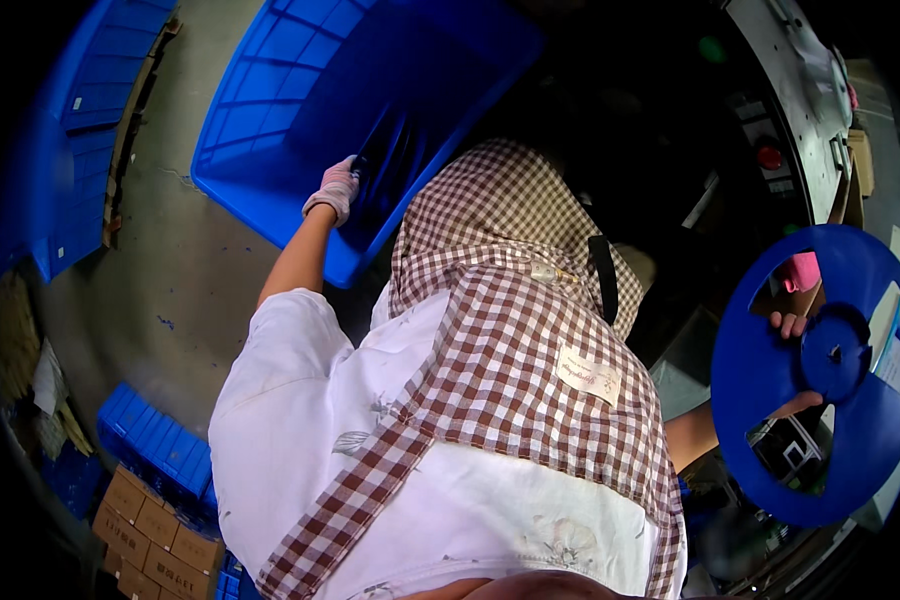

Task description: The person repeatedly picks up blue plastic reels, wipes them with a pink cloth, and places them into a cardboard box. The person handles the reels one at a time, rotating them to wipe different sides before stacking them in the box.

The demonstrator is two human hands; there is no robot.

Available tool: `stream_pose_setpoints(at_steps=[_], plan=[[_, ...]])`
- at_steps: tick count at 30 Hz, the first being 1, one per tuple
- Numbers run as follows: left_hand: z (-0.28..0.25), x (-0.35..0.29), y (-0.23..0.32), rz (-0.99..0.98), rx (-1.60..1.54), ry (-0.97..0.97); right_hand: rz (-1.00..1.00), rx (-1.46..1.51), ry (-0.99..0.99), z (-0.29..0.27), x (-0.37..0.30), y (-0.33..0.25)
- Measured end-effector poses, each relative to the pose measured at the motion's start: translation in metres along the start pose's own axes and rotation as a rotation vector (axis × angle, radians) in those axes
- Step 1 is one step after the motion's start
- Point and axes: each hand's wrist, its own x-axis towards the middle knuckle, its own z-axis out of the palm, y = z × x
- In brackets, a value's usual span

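Likely light and stiff, the round blue plastic reel suits gripping centrally, where the right hand clasps it; the gloved left hand's closure is unclear.

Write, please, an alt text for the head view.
The right hand holds a large blue disc with cutouts; the gloved left hand is inside a blue bin, at dark curved pieces. A brown-and-white checked apron over white clothing fills the centre.
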Motion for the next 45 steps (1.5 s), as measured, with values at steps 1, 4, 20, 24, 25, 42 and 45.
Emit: stream_pose_setpoints(at_steps=[1,4,20,24,25,42,45], plan=[[0.004,0.008,-0.003,-0.013,-0.016,-0.003,-0.007,-0.010,0.001,0.003,0.000,0.000],[0.012,0.025,-0.004,0.039,-0.016,-0.156,0.005,-0.019,-0.006,0.004,0.000,0.001],[0.013,0.009,0.062,-0.087,0.221,-0.054,0.039,-0.038,-0.016,0.006,-0.003,0.005],[-0.006,0.015,0.023,-0.024,0.168,-0.005,0.047,-0.024,-0.018,0.004,-0.003,0.007],[-0.004,0.013,0.021,-0.029,0.170,-0.023,0.053,-0.017,-0.020,0.004,-0.003,0.007],[-0.026,-0.019,0.064,-0.316,0.124,-0.242,0.035,0.082,-0.057,0.008,0.002,0.029],[-0.041,-0.005,0.066,-0.277,0.124,-0.280,-0.011,0.047,-0.016,0.017,-0.005,0.020]])
